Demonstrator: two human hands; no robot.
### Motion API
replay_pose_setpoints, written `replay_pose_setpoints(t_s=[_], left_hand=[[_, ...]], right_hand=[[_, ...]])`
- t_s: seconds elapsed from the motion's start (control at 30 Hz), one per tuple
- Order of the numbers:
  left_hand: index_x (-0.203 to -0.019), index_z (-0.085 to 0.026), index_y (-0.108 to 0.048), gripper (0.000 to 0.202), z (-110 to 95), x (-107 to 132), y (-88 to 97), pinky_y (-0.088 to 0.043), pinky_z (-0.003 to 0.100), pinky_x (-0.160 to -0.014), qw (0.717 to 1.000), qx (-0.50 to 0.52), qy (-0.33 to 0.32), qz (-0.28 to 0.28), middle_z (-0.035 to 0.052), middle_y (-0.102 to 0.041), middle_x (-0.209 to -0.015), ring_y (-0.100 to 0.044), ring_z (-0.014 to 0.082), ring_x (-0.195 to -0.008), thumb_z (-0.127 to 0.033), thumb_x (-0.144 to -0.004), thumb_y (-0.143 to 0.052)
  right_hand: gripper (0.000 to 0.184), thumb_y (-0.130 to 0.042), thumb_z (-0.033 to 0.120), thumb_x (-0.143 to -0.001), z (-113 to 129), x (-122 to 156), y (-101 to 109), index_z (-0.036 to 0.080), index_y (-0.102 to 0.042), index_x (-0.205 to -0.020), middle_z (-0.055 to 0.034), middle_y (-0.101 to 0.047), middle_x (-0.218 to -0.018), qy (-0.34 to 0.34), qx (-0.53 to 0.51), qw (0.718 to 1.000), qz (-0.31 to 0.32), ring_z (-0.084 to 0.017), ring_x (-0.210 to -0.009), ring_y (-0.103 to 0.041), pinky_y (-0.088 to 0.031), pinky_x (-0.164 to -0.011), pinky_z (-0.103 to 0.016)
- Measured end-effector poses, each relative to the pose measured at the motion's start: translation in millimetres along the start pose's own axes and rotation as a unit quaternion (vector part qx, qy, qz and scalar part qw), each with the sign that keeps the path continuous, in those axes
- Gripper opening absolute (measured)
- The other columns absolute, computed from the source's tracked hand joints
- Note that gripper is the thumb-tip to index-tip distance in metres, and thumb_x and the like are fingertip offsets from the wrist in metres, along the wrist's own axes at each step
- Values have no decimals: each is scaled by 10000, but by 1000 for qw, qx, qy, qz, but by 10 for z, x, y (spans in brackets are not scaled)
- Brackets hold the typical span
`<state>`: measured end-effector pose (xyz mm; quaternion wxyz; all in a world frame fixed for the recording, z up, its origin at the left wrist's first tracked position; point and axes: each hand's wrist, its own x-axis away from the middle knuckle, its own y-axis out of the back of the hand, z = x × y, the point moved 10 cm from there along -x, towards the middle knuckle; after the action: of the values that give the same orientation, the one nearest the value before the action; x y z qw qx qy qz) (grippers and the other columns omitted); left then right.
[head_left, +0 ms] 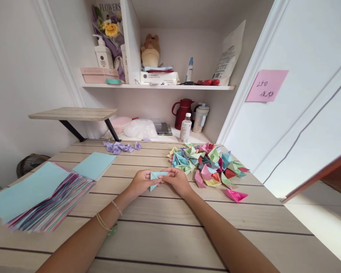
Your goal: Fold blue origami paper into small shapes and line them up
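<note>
A small piece of light blue folded paper point(154, 177) is held just above the wooden table, between both hands. My left hand point(142, 182) pinches its left side. On the other side, my right hand point(176, 179) grips the paper with thumb and fingers, partly covering it. The paper has a triangular shape with visible crease lines. Beyond my right hand lies a heap of folded paper boats point(207, 161) in green, pink, blue, red and yellow. One bright pink paper boat point(236, 195) sits apart at the heap's near edge.
At left, a thick fanned stack of coloured paper point(53, 197) lies on the table point(170, 235). Several purple folded papers point(118, 147) are near a small raised shelf point(74, 113). A clear bottle point(185, 128) and a red jug point(183, 113) stand at the back.
</note>
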<state>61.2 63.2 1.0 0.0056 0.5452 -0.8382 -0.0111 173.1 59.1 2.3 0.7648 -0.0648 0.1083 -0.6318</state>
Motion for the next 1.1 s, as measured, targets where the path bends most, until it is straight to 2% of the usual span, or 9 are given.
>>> replay_pose_setpoints(t_s=[0.1,0.17,0.3,0.47,0.57,0.7,0.77,0.9,1.1], left_hand=[[-817,-83,-631,336,44,-9,31,-488,302,-665,1000,-2,14,-5,126,-689,-803,-647,203,-699,-302,-580,-725],[-807,-82,-628,326,32,-14,45,-488,308,-675,1000,-1,11,-11,130,-686,-817,-647,205,-709,-292,-579,-727],[-788,-87,-627,294,-78,-10,38,-487,298,-672,1000,3,-14,-18,120,-686,-795,-641,191,-691,-270,-580,-727],[-799,-90,-637,296,-166,25,-8,-472,260,-583,1000,-7,-21,-10,107,-682,-720,-628,177,-619,-276,-586,-723],[-840,-90,-637,309,-123,35,-17,-468,262,-578,1000,22,0,-9,112,-681,-729,-630,179,-610,-314,-634,-688],[-859,-94,-624,294,-39,33,5,-483,281,-618,994,100,41,-22,122,-678,-764,-646,202,-683,-347,-709,-620],[-858,-111,-607,245,-41,31,12,-493,298,-661,987,155,43,-26,116,-676,-800,-648,205,-728,-316,-723,-614],[-856,-141,-561,166,-50,31,27,-501,313,-727,973,226,37,-38,90,-671,-838,-648,190,-760,-239,-733,-613],[-881,-148,-542,174,-5,30,15,-499,309,-742,973,226,42,-33,87,-664,-845,-646,183,-764,-232,-741,-603]], right_hand=[[376,-761,350,-506,2,-7,-20,155,-648,-807,-9,-669,-601,-7,-1,1000,13,-161,-593,-634,-489,-640,-278],[361,-755,380,-509,-7,-20,-1,153,-654,-771,-18,-673,-604,-14,-9,1000,3,-169,-598,-638,-495,-650,-288],[334,-737,431,-527,-36,-40,29,147,-641,-674,-28,-662,-561,-23,-26,999,-17,-168,-556,-635,-502,-632,-294],[333,-736,438,-536,-42,-34,33,137,-639,-639,-47,-670,-584,-27,-37,999,-9,-165,-560,-637,-504,-610,-284],[328,-733,422,-555,-10,-32,71,140,-661,-706,-46,-677,-618,-13,-42,999,-15,-162,-576,-639,-505,-608,-278],[411,-600,494,-685,33,-30,61,176,-643,-942,-38,-685,-704,11,-57,998,-9,-144,-576,-634,-507,-606,-286],[428,-603,473,-691,56,-21,18,199,-611,-1020,-31,-686,-751,24,-43,999,0,-140,-584,-630,-509,-618,-295],[369,-698,381,-610,93,14,-106,179,-653,-916,-45,-686,-795,46,14,999,26,-179,-693,-636,-512,-664,-321],[312,-675,383,-632,109,26,-135,170,-662,-860,-54,-685,-802,59,42,997,26,-183,-707,-631,-513,-625,-309]])
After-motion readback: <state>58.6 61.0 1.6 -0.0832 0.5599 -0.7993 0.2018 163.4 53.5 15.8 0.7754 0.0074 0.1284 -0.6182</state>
